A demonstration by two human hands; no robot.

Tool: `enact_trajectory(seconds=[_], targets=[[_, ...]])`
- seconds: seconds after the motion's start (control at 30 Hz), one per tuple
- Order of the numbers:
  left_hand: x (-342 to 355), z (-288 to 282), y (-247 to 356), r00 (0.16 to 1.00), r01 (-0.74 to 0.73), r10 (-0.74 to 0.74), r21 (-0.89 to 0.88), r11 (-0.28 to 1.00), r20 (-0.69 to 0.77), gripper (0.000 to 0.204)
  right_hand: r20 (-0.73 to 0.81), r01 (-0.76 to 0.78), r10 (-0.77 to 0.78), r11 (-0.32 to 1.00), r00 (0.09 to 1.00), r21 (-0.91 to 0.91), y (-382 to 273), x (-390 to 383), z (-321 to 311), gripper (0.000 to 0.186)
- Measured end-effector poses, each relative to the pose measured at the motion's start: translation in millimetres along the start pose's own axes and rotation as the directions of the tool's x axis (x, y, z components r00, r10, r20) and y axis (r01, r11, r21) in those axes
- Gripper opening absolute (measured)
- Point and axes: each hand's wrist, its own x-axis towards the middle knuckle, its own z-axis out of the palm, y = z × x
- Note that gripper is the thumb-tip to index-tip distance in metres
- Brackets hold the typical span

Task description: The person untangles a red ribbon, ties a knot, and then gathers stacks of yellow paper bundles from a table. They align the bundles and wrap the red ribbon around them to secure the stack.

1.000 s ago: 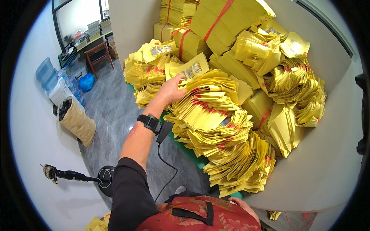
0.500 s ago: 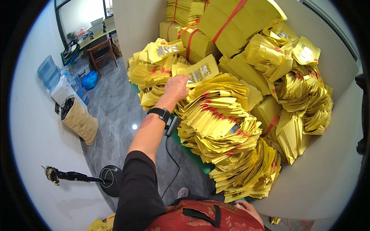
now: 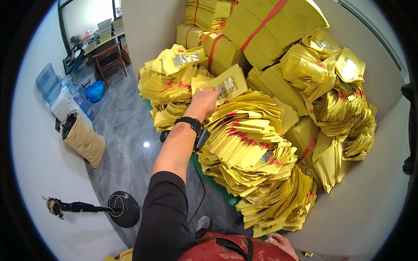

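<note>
My left hand, a black band on its wrist, reaches out to a flat yellow paper packet with a grey, dark-patterned patch. Its fingers are stretched out over the packet's near part, touching it. The packet lies atop a heap of yellow paper bundles, many with red-marked edges. To its left is another heap of bundles, with a similar patched packet on top. Close to my red patterned apron, my right hand is low by the bundles; its fingers are mostly hidden.
Large yellow stacks tied with red straps stand behind the heaps, and more loose bundles lie at right. Beige panels bound the pile. At left are a black stand, a brown sack, a water dispenser and a chair.
My left hand has slid slightly right over the patched packet, its fingers now more extended and covering part of the patch. The whole view has shifted slightly. My right hand stays low.
</note>
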Motion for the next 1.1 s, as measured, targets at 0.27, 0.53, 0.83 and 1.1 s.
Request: enact_trajectory(seconds=[0.27,0.53,0.83,1.1], targets=[[12,24,-11,0.981,0.002,-0.017,-0.077,0.997,-0.193,0.036,0.021,-0.068,0.066,0.992,0.998,0.108,-5,17,-2,0.038],[5,17,-15,0.879,-0.025,-0.103,-0.26,0.965,-0.465,0.027,-0.014,0.054,-0.053,0.994,0.998,0.097,-29,34,5,0.032],[-64,-56,43,0.756,-0.282,0.068,-0.231,0.931,-0.651,0.023,-0.076,0.503,-0.498,0.845,0.864,0.18,-97,55,19,0.029],[-169,-70,156,0.674,-0.653,0.494,-0.13,0.746,-0.55,0.036,-0.202,0.744,-0.723,0.592,0.66,0.311,-168,68,34,0.06]])
